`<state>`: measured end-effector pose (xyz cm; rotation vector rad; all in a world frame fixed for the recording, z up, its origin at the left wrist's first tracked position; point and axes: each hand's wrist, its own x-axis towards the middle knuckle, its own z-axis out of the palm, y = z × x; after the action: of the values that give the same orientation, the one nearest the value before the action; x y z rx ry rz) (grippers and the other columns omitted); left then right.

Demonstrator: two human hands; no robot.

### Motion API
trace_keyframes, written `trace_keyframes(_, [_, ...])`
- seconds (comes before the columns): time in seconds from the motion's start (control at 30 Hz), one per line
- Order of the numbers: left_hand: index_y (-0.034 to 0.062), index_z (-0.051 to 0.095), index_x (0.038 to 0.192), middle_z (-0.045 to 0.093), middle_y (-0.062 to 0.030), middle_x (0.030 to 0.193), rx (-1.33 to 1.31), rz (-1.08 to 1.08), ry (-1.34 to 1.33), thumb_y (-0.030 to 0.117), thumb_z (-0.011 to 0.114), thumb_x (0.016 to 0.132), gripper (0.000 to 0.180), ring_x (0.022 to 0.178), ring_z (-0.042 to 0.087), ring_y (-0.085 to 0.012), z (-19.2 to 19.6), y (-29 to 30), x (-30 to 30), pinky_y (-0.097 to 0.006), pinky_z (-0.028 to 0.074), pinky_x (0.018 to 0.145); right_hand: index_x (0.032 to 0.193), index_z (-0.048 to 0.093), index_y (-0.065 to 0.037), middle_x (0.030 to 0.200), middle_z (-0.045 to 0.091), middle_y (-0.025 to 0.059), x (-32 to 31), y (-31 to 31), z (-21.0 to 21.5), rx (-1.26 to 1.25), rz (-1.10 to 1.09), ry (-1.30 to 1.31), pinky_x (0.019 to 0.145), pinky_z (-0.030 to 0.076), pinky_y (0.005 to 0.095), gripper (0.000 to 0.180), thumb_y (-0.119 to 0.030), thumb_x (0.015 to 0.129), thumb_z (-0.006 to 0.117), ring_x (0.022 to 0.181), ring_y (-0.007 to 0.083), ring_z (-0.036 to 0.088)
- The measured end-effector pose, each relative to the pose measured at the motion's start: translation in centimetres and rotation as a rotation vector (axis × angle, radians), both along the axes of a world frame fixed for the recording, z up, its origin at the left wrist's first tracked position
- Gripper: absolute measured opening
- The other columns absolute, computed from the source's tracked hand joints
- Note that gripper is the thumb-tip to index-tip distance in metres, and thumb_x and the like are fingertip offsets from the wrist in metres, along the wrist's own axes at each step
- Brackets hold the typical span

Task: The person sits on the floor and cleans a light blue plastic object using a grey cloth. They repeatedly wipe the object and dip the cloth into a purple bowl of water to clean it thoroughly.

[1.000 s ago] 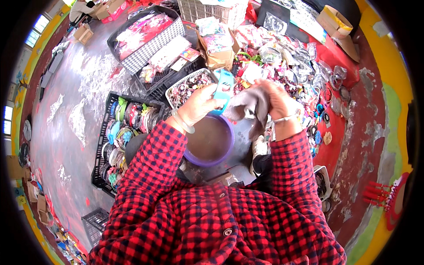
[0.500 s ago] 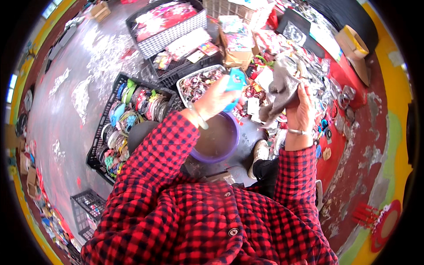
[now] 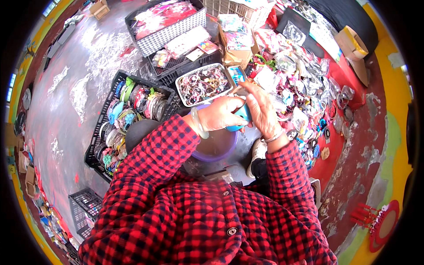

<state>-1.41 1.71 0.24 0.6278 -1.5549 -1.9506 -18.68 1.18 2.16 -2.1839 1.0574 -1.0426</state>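
Observation:
My left hand [image 3: 221, 114] is closed around a smooth, bright blue object [image 3: 244, 115], mostly covered by the fingers, so its kind is unclear. My right hand [image 3: 264, 108] leans over it from the other side, fingers stretched out and touching or nearly touching the blue surface. Both hands are above a round purple basin [image 3: 211, 157] with cloudy water in it. Just beyond them stands a white basket [image 3: 180, 89] of hair ties and small bands. Beside that basket lies a small box with blue contents [image 3: 236, 74]. I cannot make out the grey cloth.
On the left is a black crate [image 3: 89, 155] of headbands. Farther off stand a grey woven basket [image 3: 170, 35] of packaged goods and an open cardboard box [image 3: 236, 56]. Bagged accessories [image 3: 296, 88] are heaped at right. My shoe [image 3: 257, 158] is beside the basin.
My right hand has moved left and come against the blue object; the grey cloth it held no longer shows. My left hand has lowered toward me with the blue object, over the basin.

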Motion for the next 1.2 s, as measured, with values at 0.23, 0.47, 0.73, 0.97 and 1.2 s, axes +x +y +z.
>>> trace_keyframes(0.23, [0.0000, 0.048, 0.113, 0.062, -0.0102, 0.090, 0.023, -0.031, 0.043, 0.008, 0.052, 0.088, 0.026, 0.071, 0.061, -0.0171, 0.3, 0.5, 0.0, -0.027, 0.049, 0.066, 0.115, 0.052, -0.002, 0.109, 0.058, 0.0070, -0.4, -0.6, -1.5, 0.360, -0.039, -0.588, 0.089, 0.041, 0.0281, 0.025, -0.014, 0.095, 0.042, 0.101, 0.0154, 0.053])
trace_keyframes(0.47, [0.0001, 0.060, 0.095, 0.064, -0.0067, 0.080, -0.261, 0.429, -0.045, 0.003, 0.053, 0.085, 0.013, 0.068, 0.062, -0.0146, -0.3, -0.4, -0.7, -0.027, 0.050, 0.062, 0.112, 0.057, -0.007, 0.107, 0.061, 0.0121, 2.0, 2.1, -0.5, -0.275, -0.029, 0.098, 0.089, 0.040, 0.0376, 0.033, -0.003, 0.079, 0.058, 0.103, 0.0270, 0.057])
trace_keyframes(0.73, [0.0000, 0.060, 0.092, 0.063, -0.0051, 0.077, -0.014, 0.108, -0.050, 0.006, 0.054, 0.087, 0.010, 0.067, 0.059, -0.0111, -0.4, 0.4, -0.7, -0.025, 0.048, 0.061, 0.111, 0.056, -0.009, 0.118, 0.055, 0.0116, -0.1, -0.7, -1.8, -0.006, -0.057, -0.091, 0.099, 0.033, 0.0419, 0.026, -0.016, 0.088, 0.048, 0.120, 0.0310, 0.045])
trace_keyframes(0.97, [0.0001, 0.061, 0.091, 0.062, -0.0045, 0.076, -0.196, 0.281, -0.061, 0.002, 0.052, 0.085, 0.010, 0.067, 0.059, -0.0121, -0.2, 0.1, -0.6, -0.024, 0.048, 0.060, 0.115, 0.054, -0.010, 0.118, 0.056, 0.0104, 1.6, 2.0, 0.0, -0.201, -0.046, 0.120, 0.092, 0.031, 0.0395, 0.030, -0.010, 0.086, 0.046, 0.117, 0.0248, 0.048])
trace_keyframes(1.2, [-0.0007, 0.060, 0.087, 0.063, -0.0067, 0.075, -0.120, 0.147, -0.173, 0.004, 0.054, 0.085, 0.007, 0.065, 0.060, -0.0118, -0.3, 0.9, -0.8, -0.025, 0.048, 0.059, 0.110, 0.057, -0.007, 0.106, 0.061, 0.0132, 0.2, 0.1, -1.5, 0.076, -0.097, -0.264, 0.085, 0.041, 0.0396, 0.029, -0.004, 0.082, 0.049, 0.102, 0.0280, 0.056])
